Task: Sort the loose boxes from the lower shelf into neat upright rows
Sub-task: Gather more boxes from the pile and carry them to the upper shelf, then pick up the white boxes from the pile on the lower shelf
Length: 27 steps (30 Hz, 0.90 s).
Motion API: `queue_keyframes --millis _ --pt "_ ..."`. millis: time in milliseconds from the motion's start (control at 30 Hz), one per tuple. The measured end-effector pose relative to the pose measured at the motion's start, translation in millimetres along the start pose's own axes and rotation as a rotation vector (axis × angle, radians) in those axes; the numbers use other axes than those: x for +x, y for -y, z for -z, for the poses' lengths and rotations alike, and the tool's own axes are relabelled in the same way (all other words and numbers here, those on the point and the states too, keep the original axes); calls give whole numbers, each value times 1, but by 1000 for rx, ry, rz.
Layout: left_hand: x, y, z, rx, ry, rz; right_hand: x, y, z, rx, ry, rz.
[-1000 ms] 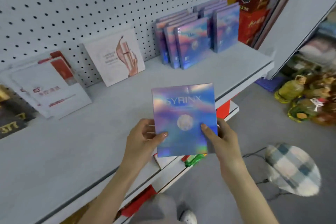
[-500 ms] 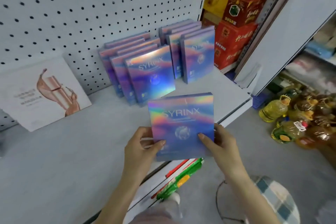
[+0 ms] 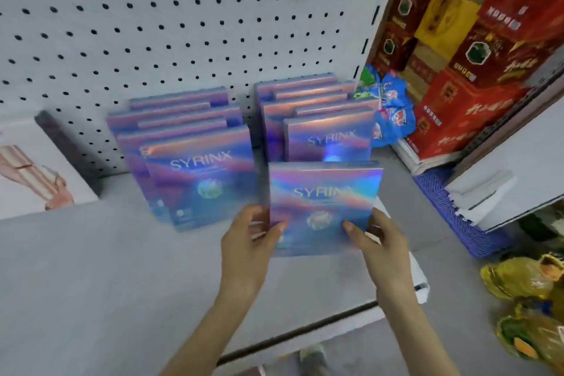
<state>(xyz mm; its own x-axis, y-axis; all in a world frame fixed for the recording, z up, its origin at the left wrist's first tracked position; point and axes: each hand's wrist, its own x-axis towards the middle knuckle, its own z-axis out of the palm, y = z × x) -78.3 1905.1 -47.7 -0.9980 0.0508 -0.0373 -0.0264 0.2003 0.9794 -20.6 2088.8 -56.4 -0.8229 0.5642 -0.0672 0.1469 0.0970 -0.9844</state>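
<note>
Both forearms reach forward over the grey shelf. The left hand and right hand pinch the lower side edges of a holographic SYRINX box, thumbs on its front. The box is held upright, just on the near side of the right row and to the right of the left row.

Against the pegboard, at the back of the shelf: two upright rows of boxes, left row just beside right row; before the right row, a single box, left hand at its left edge, right hand at its right. Left of the rows, a lone carton against the pegboard; right of them, past the shelf's end, packets before stacked cartons; bottles below, far right.
</note>
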Motion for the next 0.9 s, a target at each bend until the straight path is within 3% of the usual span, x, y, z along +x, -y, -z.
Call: queue_keyframes --millis 300,500,767,900 --pt "25 -15 -53 9 -264 72 87 8 10 -40 105 168" --pt "28 -15 -70 25 -382 99 104 -4 10 -138 43 222" --pt "21 -16 -69 43 -391 125 109 -11 13 -155 113 118" --pt "-9 -26 -43 -6 -317 96 82 1 13 -81 -29 101"
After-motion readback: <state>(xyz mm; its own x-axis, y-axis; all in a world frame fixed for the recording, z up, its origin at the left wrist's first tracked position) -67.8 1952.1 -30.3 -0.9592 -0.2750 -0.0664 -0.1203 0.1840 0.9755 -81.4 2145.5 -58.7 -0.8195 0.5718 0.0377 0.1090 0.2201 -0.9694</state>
